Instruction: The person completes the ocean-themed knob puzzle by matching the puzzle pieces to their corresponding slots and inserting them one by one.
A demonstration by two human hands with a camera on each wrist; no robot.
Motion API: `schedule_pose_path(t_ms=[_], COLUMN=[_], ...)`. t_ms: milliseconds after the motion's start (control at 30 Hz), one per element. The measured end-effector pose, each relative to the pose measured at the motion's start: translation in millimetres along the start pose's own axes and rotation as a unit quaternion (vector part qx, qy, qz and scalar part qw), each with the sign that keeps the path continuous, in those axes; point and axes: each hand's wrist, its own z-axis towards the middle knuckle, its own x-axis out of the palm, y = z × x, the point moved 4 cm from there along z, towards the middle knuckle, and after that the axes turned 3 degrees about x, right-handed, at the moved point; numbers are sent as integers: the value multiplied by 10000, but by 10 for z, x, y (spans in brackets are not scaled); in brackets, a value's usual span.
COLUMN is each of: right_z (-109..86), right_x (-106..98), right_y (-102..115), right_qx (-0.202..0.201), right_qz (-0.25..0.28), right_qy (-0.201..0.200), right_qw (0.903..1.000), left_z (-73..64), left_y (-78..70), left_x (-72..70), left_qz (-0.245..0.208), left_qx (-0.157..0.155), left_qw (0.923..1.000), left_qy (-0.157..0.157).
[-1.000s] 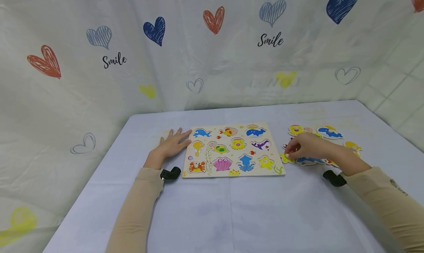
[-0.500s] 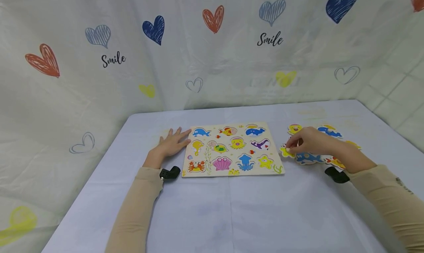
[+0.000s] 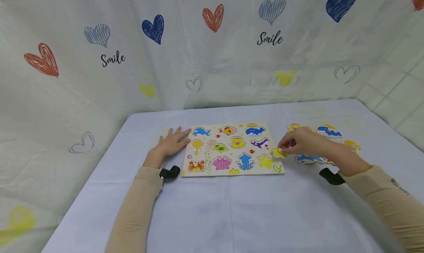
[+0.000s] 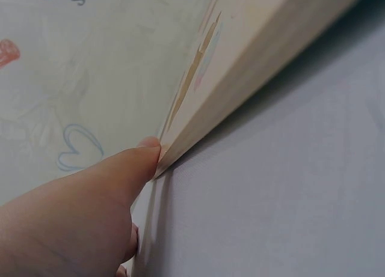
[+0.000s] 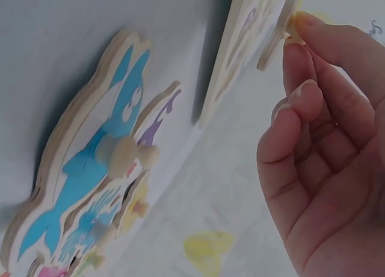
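My right hand (image 3: 306, 141) pinches the knob of a yellow starfish puzzle piece (image 3: 277, 153) between thumb and forefinger. In the head view the piece overlaps the right edge of the wooden sea-animal puzzle board (image 3: 235, 173). The right wrist view shows the piece edge-on (image 5: 274, 44), above the board. A starfish picture (image 3: 265, 161) is printed at the board's lower right, and a crab piece (image 3: 197, 166) with a knob sits at lower left. My left hand (image 3: 169, 144) lies with fingers spread on the table, its thumb (image 4: 147, 154) touching the board's left edge.
Several loose knobbed pieces lie right of the board, among them a blue dolphin (image 5: 90, 154), a whale (image 3: 329, 131) and a yellow octopus (image 3: 294, 127) partly behind the right hand. A white cloth (image 3: 198, 216) covers the table. A patterned curtain (image 3: 182, 54) hangs behind.
My right hand has lifted the starfish piece from the loose pieces and carried it left to the board's right edge. The left hand has stayed in place.
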Motion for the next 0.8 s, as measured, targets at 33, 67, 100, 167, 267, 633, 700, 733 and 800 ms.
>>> schedule_pose_path(t_ms=[33,67,100,167,267,633,700,733,800], right_z=[3,6,10,17,27,84,95,100,108], right_x=[6,13,22,43,78,194,209,217,226], right_y=[23,46,63,96,135,204,214,215,226], right_qx=[-44,-82,-106,-147,-156,-190,-162,-149,-120], right_qz=[-3,9,33,98,183,333,364,362,365], right_qy=[-33,-54,-62,-42,42,280,316,330,351], right_qw=[10000,10000,9999,9998,9997,9989,9987,9987,9986], left_z=[2,6,7,11,8,-4,-2,-1,3], left_y=[2,6,7,11,7,-8,-8,-7,-7], left_x=[-1,0,-1,0,-1,0,1,1,1], left_qz=[-3,7,0,-5,-18,-10,-5,2,10], left_qx=[-4,-2,-6,-18,-25,-28,-17,-15,-21], left_qw=[10000,10000,10000,10000,10000,10000,10000,10000,10000], left_qy=[-2,-4,-5,8,25,33,36,34,32])
